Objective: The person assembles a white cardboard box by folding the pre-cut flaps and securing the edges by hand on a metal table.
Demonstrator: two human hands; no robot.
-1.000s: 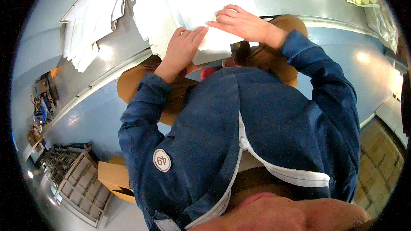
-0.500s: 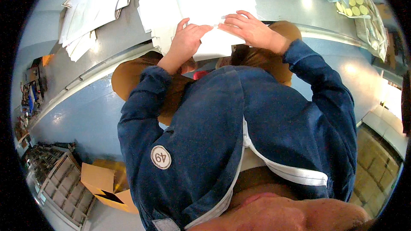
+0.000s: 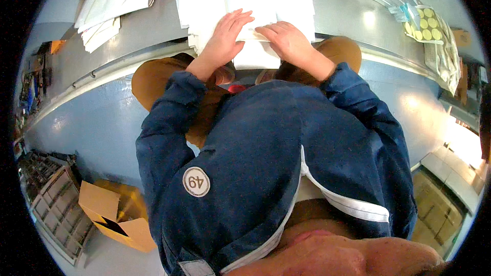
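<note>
A stack of white sheets or flat card blanks (image 3: pixel 294 0) lies at the table's near edge, its left edges uneven. Bright glare hides most of its surface detail. One white flap (image 3: pixel 257 55) sticks out over the edge toward my lap. My left hand (image 3: pixel 224 40) rests flat on the white material, fingers stretched forward and to the right. Opposite it, my right hand (image 3: pixel 292 43) lies palm down with its fingers extended to the left along the flap's upper side. Neither hand visibly grips anything.
More white sheets (image 3: pixel 123 0) are piled on the grey table (image 3: pixel 169 20) at the far left. A clear-covered tray with yellow round things (image 3: pixel 424 24) stands at the far right. An open cardboard box (image 3: pixel 123 217) sits on the floor at the lower left, beside a metal rack (image 3: pixel 61 209).
My left hand has shifted forward, its fingers now spread flat rather than at the flap's fold. My right hand has moved left and slightly nearer to me, its fingers lowered onto the sheet.
</note>
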